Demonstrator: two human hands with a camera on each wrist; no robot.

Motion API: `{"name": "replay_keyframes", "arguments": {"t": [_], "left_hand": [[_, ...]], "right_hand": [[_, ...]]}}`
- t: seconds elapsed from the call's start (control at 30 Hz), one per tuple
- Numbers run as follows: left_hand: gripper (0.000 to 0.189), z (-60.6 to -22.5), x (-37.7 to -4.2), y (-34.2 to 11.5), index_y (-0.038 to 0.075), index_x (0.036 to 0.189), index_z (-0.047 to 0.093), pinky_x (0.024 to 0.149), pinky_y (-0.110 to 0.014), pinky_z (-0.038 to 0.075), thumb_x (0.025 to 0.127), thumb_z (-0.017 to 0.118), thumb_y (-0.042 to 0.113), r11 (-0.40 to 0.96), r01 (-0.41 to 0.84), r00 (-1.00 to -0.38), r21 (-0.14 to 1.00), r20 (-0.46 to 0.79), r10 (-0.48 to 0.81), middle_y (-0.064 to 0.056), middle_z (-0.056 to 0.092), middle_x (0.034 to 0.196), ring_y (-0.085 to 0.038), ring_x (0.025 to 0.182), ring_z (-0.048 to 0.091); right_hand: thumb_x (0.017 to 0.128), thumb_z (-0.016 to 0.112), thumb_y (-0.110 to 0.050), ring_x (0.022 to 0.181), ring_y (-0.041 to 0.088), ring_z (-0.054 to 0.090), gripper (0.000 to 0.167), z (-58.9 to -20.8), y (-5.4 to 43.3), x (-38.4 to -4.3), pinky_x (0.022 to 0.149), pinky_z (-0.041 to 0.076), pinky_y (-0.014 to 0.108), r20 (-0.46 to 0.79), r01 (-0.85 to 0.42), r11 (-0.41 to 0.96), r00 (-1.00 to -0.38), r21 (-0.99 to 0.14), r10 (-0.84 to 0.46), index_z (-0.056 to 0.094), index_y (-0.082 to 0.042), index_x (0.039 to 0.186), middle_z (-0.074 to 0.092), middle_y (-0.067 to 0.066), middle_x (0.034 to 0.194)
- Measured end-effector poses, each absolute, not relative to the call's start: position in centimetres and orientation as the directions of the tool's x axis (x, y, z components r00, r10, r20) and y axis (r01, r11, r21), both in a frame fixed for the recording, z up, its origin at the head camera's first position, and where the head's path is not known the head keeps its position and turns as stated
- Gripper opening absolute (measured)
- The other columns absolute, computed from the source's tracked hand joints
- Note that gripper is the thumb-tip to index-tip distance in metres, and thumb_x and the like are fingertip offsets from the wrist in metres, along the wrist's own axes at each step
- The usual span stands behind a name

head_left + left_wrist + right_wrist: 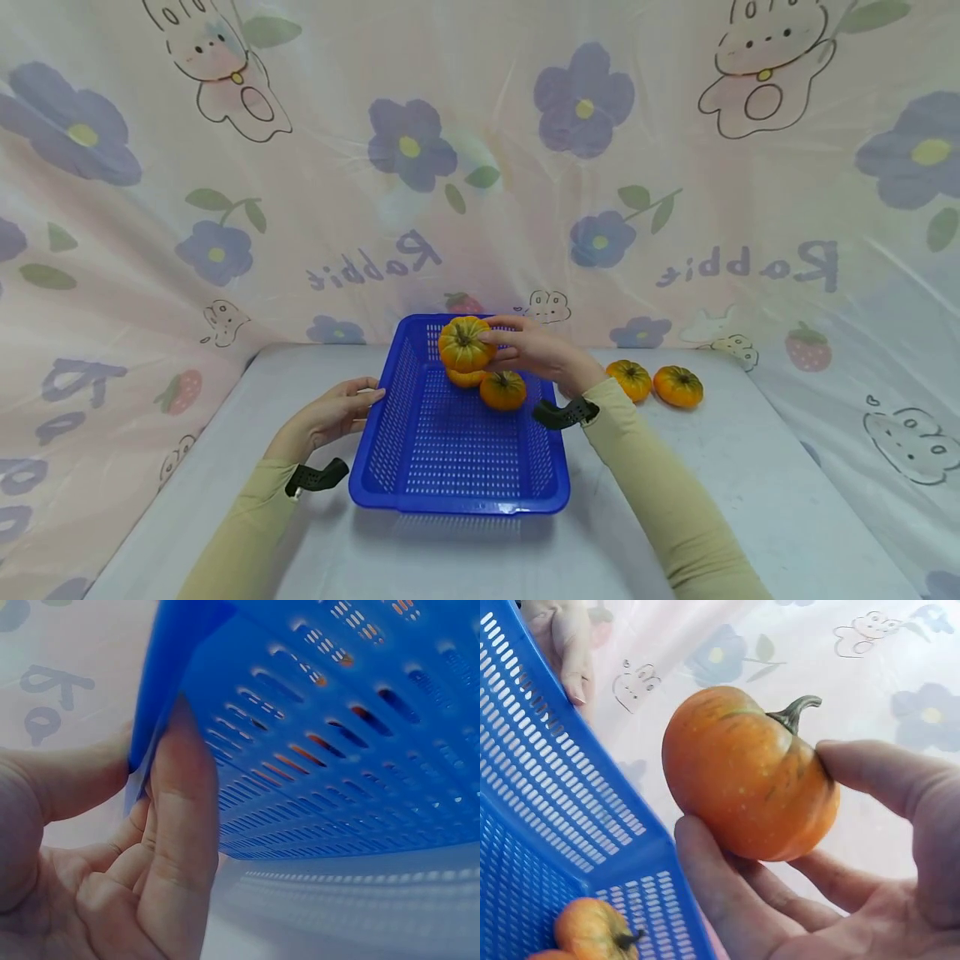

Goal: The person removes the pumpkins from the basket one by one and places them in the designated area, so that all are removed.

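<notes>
A small orange pumpkin (467, 343) with a dark green stem is held by my right hand (534, 348), thumb on one side and fingers on the other. It is over the far part of a blue perforated plastic basket (459, 505). Inside the basket lie two more pumpkins: one (503, 391) in plain sight, the other (467, 378) partly hidden by the held one. My left hand (334, 417) pinches the basket's left rim between thumb and fingers, as the left wrist view shows at the rim (161, 697).
On the white table (757, 500), right of the basket, two pumpkins lie side by side: one (628, 382) partly behind my right forearm, the other (678, 387) farther right. A printed curtain (495, 225) hangs behind and around the table.
</notes>
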State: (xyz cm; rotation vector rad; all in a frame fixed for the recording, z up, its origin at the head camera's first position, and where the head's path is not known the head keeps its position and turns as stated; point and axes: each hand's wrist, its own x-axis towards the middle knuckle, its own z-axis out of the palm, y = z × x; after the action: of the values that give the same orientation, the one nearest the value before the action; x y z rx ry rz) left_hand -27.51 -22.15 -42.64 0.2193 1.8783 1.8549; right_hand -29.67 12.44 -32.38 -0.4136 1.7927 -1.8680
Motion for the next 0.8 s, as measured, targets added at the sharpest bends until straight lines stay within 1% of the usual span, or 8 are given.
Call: {"name": "replay_keyframes", "arguments": {"t": [0.13, 0.27, 0.4, 0.53, 0.63, 0.8], "left_hand": [[0.039, -42.7, -27.5, -22.1, -0.001, 0.124, 0.043, 0.082, -0.034, 0.053, 0.098, 0.057, 0.025, 0.069, -0.219, -0.869, 0.973, -0.227, 0.440, -0.010, 0.064, 0.105, -0.020, 0.093, 0.062], [0.039, -42.8, -27.5, -22.1, 0.000, 0.124, 0.043, 0.083, -0.035, 0.053, 0.098, 0.057, 0.025, 0.073, -0.230, -0.871, 0.970, -0.239, 0.430, -0.010, 0.064, 0.105, -0.021, 0.093, 0.062], [0.038, -42.8, -27.5, -22.1, 0.000, 0.124, 0.044, 0.082, -0.035, 0.053, 0.098, 0.056, 0.024, 0.070, -0.232, -0.870, 0.970, -0.239, 0.431, -0.011, 0.064, 0.105, -0.022, 0.093, 0.062], [0.037, -42.8, -27.6, -22.2, 0.000, 0.123, 0.044, 0.081, -0.034, 0.053, 0.098, 0.056, 0.024, 0.070, -0.225, -0.869, 0.972, -0.233, 0.436, -0.010, 0.064, 0.105, -0.021, 0.092, 0.062], [0.037, -42.8, -27.5, -22.2, 0.001, 0.123, 0.044, 0.081, -0.034, 0.053, 0.098, 0.056, 0.024, 0.072, -0.222, -0.869, 0.972, -0.231, 0.438, -0.010, 0.064, 0.105, -0.021, 0.092, 0.062], [0.035, -42.8, -27.5, -22.2, 0.001, 0.122, 0.045, 0.080, -0.033, 0.054, 0.098, 0.056, 0.024, 0.066, -0.227, -0.873, 0.972, -0.233, 0.429, -0.010, 0.064, 0.103, -0.020, 0.090, 0.062]], "right_hand": [[0.097, 0.056, -0.016, 0.104, 0.036, 0.062, 0.050, -32.5, 14.2, -29.0, 0.094, 0.047, 0.045, -0.117, 0.127, 0.017, -0.836, -0.992, -0.537, 0.036, 0.000, 0.141, 0.041, 0.022, 0.136], [0.097, 0.057, -0.017, 0.103, 0.033, 0.063, 0.051, -33.0, 15.9, -28.3, 0.095, 0.045, 0.047, -0.111, 0.111, 0.030, -0.850, -0.993, -0.515, 0.036, 0.001, 0.140, 0.043, 0.023, 0.134], [0.098, 0.055, -0.017, 0.106, 0.034, 0.061, 0.050, -33.5, 17.6, -27.5, 0.095, 0.045, 0.048, -0.105, 0.114, 0.014, -0.851, -0.993, -0.514, 0.035, 0.002, 0.140, 0.042, 0.024, 0.136], [0.099, 0.055, -0.022, 0.109, 0.035, 0.060, 0.053, -33.8, 19.2, -26.9, 0.096, 0.042, 0.051, -0.112, 0.123, 0.012, -0.856, -0.992, -0.505, 0.033, 0.000, 0.142, 0.042, 0.023, 0.137], [0.099, 0.054, -0.023, 0.109, 0.036, 0.060, 0.054, -34.1, 20.4, -26.7, 0.097, 0.041, 0.052, -0.110, 0.118, 0.014, -0.867, -0.993, -0.486, 0.033, -0.001, 0.144, 0.044, 0.023, 0.136], [0.099, 0.055, -0.025, 0.105, 0.033, 0.062, 0.058, -34.7, 22.4, -26.1, 0.093, 0.045, 0.050, -0.102, 0.099, 0.029, -0.898, -0.995, -0.428, 0.031, 0.002, 0.144, 0.044, 0.024, 0.135]]}}
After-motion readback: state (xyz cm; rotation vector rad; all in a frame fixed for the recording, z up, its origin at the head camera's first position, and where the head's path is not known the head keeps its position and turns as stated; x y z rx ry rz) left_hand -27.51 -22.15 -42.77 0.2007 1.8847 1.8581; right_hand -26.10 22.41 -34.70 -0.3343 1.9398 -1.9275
